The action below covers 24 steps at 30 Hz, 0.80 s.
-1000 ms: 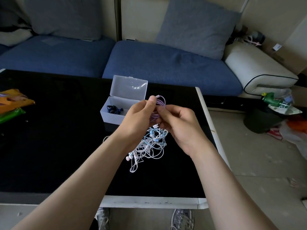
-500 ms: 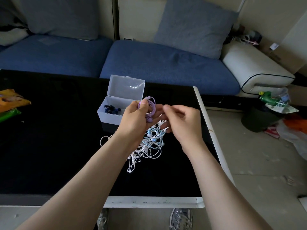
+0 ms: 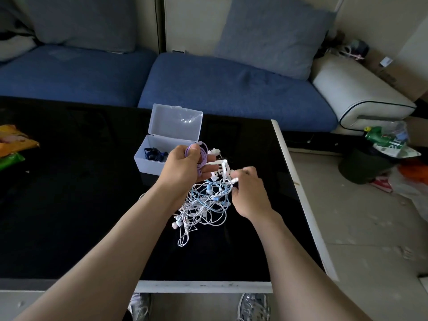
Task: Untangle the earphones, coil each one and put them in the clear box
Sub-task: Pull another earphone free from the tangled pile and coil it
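Observation:
My left hand holds a coiled purple earphone between thumb and fingers, just right of the clear box. The box stands open on the black table with its lid tilted up, and a dark blue earphone lies inside. Under both hands a tangle of white and light blue earphones rests on the table. My right hand is lower, at the tangle's right side, pinching a white plug end; it is blurred.
The black table has a white edge on the right and front. Snack packets lie at its far left. A blue sofa with cushions is behind. A bin with rubbish stands on the floor at right.
My two hands have come apart. My left hand kept the purple coil near the box, and my right hand dropped down and right to the tangle's edge.

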### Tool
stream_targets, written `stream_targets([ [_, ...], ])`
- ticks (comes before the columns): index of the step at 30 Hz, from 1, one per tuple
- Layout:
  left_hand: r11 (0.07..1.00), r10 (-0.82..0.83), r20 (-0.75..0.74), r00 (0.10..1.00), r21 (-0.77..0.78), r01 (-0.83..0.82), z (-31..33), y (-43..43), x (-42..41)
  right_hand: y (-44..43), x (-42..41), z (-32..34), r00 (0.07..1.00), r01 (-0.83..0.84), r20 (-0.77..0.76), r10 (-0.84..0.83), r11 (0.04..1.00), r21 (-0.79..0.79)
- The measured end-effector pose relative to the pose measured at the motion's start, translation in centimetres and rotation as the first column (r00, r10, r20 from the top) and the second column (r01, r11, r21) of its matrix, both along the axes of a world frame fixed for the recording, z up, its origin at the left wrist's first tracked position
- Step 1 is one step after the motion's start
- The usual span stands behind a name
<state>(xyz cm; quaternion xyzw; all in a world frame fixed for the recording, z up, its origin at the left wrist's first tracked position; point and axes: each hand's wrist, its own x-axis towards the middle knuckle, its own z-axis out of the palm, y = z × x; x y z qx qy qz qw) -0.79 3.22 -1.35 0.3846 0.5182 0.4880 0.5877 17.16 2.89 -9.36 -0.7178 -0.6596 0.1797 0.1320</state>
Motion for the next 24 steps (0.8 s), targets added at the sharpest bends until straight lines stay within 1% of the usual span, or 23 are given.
stream_targets([
  [2,1.000,0.010,-0.023,1.000,0.005,-0.010,-0.2,0.4,-0.3,0.5,0.2,0.2,0.992,0.106,-0.069,-0.104,0.994,0.020],
  [3,1.000,0.014,-0.029,0.999,0.007,-0.014,-0.3,0.6,-0.3,0.6,0.3,0.2,0.984,0.131,-0.121,-0.129,0.991,0.009],
  [5,1.000,0.016,-0.035,0.999,0.009,-0.016,-0.3,0.7,-0.4,0.4,0.6,0.5,0.976,0.131,-0.171,-0.138,0.990,-0.050],
  [8,1.000,0.003,-0.052,0.999,0.018,-0.002,-0.1,0.7,-0.5,0.1,1.0,1.7,0.973,0.142,-0.154,-0.171,0.972,-0.185],
  [10,1.000,-0.011,-0.061,0.998,0.025,0.013,0.1,0.5,-0.5,0.1,1.2,2.8,0.967,0.174,-0.143,-0.210,0.958,-0.226],
  [12,0.999,-0.028,-0.075,0.997,0.033,0.031,0.3,0.3,-0.4,0.0,1.4,4.1,0.948,0.227,-0.175,-0.268,0.948,-0.223],
  [13,0.999,-0.035,-0.081,0.996,0.038,0.038,0.5,0.2,-0.4,-0.2,1.2,4.9,0.932,0.247,-0.218,-0.288,0.949,-0.196],
  [16,0.998,-0.043,-0.089,0.995,0.048,0.048,0.8,-0.3,-0.2,-0.5,1.2,6.6,0.843,0.333,-0.427,-0.328,0.941,-0.067],
  [18,0.998,-0.039,-0.097,0.994,0.049,0.044,0.9,-0.6,-0.1,-0.9,1.1,7.7,0.808,0.341,-0.507,-0.299,0.940,-0.011],
  [19,0.998,-0.033,-0.098,0.995,0.047,0.037,0.8,-0.8,0.0,-0.9,0.8,8.0,0.783,0.345,-0.550,-0.292,0.939,-0.008],
  [21,0.999,-0.011,-0.093,0.996,0.047,0.015,0.7,-0.9,0.0,-0.8,0.4,8.2,0.708,0.333,-0.661,-0.251,0.943,-0.001],
  [24,0.999,0.016,-0.078,0.997,0.052,-0.012,0.7,-0.9,0.1,-0.9,-0.4,8.9,0.610,0.239,-0.782,-0.126,0.971,0.030],
])
